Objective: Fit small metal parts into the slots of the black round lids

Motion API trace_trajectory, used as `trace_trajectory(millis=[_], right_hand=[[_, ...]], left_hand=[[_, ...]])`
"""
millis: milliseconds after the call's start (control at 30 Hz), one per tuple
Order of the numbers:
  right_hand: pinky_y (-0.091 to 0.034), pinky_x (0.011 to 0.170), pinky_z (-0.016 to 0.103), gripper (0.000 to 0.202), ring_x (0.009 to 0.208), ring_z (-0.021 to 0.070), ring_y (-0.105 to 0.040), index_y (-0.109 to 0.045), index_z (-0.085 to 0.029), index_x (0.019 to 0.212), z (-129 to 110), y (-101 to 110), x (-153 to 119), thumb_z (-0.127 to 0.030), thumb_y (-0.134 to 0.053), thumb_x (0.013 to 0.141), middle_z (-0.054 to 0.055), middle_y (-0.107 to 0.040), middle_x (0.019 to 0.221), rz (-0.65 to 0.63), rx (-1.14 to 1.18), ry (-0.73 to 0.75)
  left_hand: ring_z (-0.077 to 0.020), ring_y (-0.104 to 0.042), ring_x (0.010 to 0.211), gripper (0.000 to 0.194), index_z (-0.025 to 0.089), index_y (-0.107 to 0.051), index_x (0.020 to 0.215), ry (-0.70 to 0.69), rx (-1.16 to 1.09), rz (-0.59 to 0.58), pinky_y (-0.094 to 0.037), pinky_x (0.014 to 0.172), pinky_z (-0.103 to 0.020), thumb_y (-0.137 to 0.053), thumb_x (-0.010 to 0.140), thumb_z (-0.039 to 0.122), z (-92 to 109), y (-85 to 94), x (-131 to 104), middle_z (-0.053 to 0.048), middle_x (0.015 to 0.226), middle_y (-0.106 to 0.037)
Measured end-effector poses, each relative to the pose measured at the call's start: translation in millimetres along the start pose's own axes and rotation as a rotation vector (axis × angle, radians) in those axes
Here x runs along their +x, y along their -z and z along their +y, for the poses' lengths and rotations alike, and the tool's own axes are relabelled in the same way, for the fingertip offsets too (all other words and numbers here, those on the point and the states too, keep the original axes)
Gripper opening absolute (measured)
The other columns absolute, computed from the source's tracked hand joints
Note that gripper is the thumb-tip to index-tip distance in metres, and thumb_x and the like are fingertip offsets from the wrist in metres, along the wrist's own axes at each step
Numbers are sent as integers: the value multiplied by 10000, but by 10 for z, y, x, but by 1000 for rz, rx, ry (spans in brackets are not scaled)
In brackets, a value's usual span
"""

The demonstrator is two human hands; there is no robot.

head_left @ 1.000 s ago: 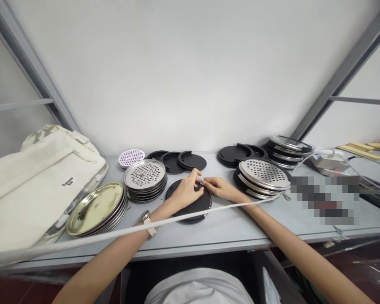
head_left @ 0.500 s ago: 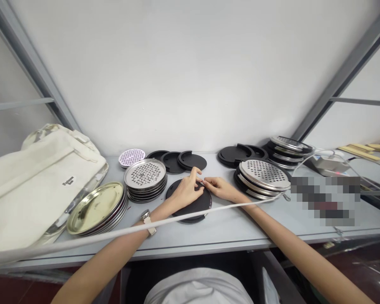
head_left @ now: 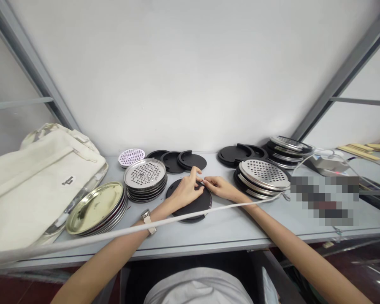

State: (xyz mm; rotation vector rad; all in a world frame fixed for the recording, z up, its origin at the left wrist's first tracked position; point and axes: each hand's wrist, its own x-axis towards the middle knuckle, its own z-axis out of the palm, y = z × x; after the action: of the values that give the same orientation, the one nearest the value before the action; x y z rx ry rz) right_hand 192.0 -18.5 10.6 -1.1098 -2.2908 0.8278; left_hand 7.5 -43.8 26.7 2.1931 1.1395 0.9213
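A round black disc [head_left: 190, 210] lies flat on the table in front of me, part of it covered by my left hand. My left hand [head_left: 186, 188] rests over its upper part, fingers bent but apart, the thumb reaching toward the right rim. From the other side my right hand [head_left: 221, 188] meets it at the upper right rim, thumb and forefinger pinched together. Whatever sits in that pinch is too small to make out. Left of the disc stands a stack of round metal grater plates [head_left: 145, 174] with a perforated top one.
Gold-coloured lids [head_left: 95, 209] are piled beside a cream bag [head_left: 28, 181] at left. Black rimmed discs [head_left: 193, 161] lie along the wall, near a purple perforated disc [head_left: 131, 158]. More grater plates [head_left: 264, 174] are stacked at right. A white cord [head_left: 221, 207] crosses before my arms.
Both hands stay at the disc's upper right rim with almost the same grip. The right fingertips have shifted very slightly; the disc and stacks have not visibly moved.
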Motion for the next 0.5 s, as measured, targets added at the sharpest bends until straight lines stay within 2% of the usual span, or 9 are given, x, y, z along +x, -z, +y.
trace_trajectory(millis=[367,500], right_hand=[[-244,499,227,459,530,87,-307,-374,-180,626,-14,20,-9,-550,-318,891,-45,-323,578,9,22,-5],[-227,493,229,437,521,85,-285,-348,-186,622,-2,37,-7,-526,-328,895,-53,-289,570,69,15,-32]], left_hand=[[-157,-640,763,505,218,-325,1144,5,-19,22,-500,718,-276,-573,717,115,-1,-6,7,-42,976,-660],[-149,-637,763,502,226,-319,1149,5,-48,58,-499,735,-272,-560,728,97,-10,16,12,-8,901,-680]])
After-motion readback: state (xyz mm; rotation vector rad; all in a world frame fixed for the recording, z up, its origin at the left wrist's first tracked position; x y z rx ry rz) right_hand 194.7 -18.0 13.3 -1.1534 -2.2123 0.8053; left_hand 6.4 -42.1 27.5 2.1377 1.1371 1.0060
